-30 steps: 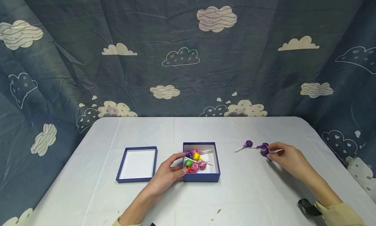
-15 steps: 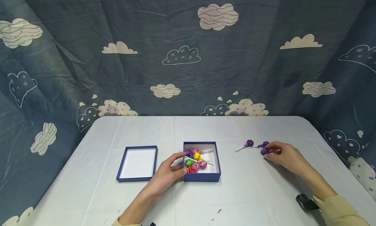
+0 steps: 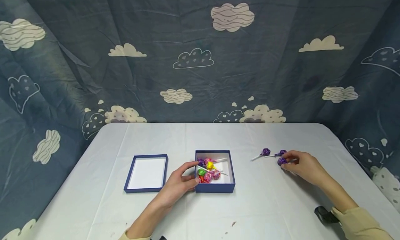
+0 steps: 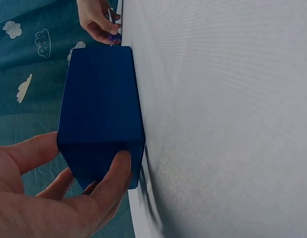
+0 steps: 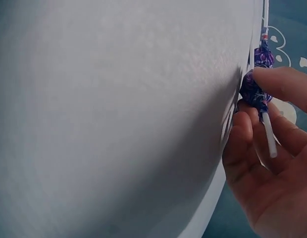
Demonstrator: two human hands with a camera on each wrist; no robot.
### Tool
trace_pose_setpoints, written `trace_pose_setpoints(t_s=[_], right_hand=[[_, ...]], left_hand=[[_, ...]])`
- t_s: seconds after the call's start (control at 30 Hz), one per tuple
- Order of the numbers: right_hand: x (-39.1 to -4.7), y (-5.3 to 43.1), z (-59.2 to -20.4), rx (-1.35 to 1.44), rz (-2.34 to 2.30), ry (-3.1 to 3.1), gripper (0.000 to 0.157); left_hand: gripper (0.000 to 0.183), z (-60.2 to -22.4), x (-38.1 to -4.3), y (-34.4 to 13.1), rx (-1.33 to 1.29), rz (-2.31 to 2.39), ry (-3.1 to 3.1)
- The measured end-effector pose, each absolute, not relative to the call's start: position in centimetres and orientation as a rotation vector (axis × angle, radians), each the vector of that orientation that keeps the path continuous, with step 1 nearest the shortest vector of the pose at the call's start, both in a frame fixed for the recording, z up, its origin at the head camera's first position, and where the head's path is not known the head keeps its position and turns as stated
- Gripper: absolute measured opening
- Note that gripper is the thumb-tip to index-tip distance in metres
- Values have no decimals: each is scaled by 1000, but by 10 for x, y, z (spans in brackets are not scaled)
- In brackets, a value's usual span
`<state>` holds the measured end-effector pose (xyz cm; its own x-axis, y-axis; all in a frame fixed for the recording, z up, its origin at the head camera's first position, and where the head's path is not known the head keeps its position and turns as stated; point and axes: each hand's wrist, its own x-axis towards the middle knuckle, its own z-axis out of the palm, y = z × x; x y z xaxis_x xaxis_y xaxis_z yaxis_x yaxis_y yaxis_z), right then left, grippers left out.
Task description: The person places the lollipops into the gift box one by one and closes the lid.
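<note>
A blue box (image 3: 215,188) with a white inside stands mid-table, holding several wrapped lollipops (image 3: 208,170) in purple, pink, yellow, green and red. At its left side my left hand (image 3: 178,186) grips the wall; in the left wrist view the thumb lies at the top edge and a fingertip presses low on the blue side. On the right, my right hand (image 3: 304,167) pinches the ball of a purple lollipop (image 5: 251,90) between thumb and fingers, close to the table, its white stick toward the palm. Two more purple lollipops (image 3: 265,152) lie just beyond, one (image 3: 282,152) partly behind the fingers.
A blue-edged box lid (image 3: 147,173), white side up, lies left of the box. Beneath everything is a white-covered table (image 3: 256,205). A dark curtain (image 3: 150,80) with cloud prints hangs behind it. A black band-like item (image 3: 325,215) sits at the right wrist.
My right hand and forearm have shifted slightly left, the purple lollipop still pinched. The head view has tilted a little. My left hand stays on the box.
</note>
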<state>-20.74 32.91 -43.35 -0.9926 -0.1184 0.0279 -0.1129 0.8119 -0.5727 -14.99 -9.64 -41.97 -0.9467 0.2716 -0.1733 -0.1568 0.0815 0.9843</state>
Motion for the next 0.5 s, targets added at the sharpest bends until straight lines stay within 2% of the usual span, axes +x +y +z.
trace_pose_setpoints(t_s=[0.5], right_hand=[[-201, 319, -426, -255, -1061, 3004, 37]], left_hand=[[58, -418, -149, -96, 92, 1924, 2060]])
